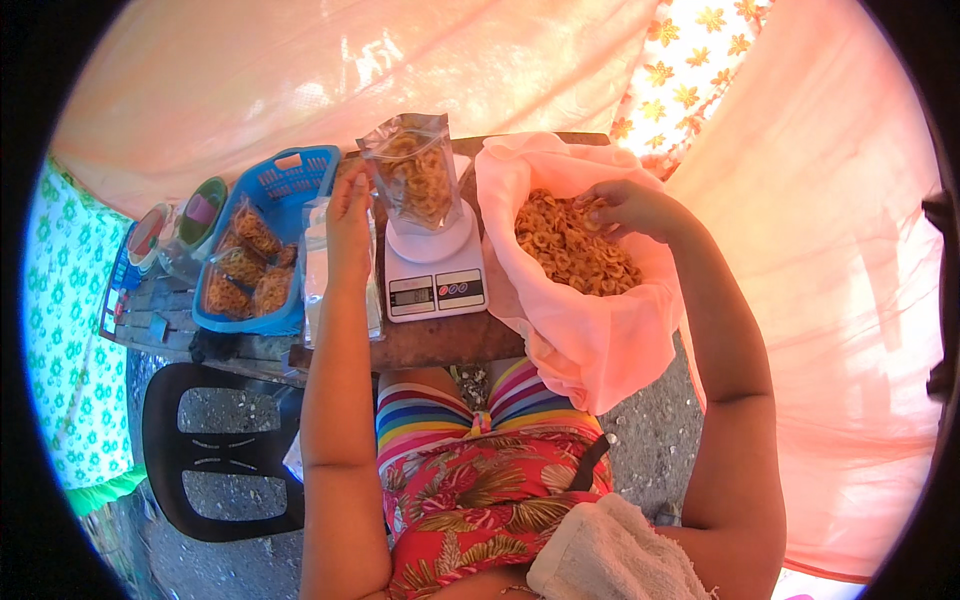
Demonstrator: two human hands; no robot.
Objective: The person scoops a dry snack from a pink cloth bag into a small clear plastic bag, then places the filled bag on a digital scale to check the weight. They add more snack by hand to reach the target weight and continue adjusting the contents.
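Note:
A clear stand-up pouch [417,178] partly filled with ring-shaped brown snack pieces stands upright on the round platform of a white kitchen scale [437,268]. My left hand [350,205] is raised by the pouch's left side with its fingers extended; whether the fingertips touch the film is hard to see. On the right, a container lined with pink cloth [610,345] holds a heap of the same snack pieces [570,245]. Over the far right of this heap my right hand [632,210] pinches a few pieces between its fingers.
Left of the scale lie flat empty pouches [317,270]. Beyond them a blue plastic basket [290,165] holds several filled bags [240,265]. Tubs [203,212] stand at the table's far left. A black plastic chair [165,450] is below, and cloth sheets [300,70] hang around.

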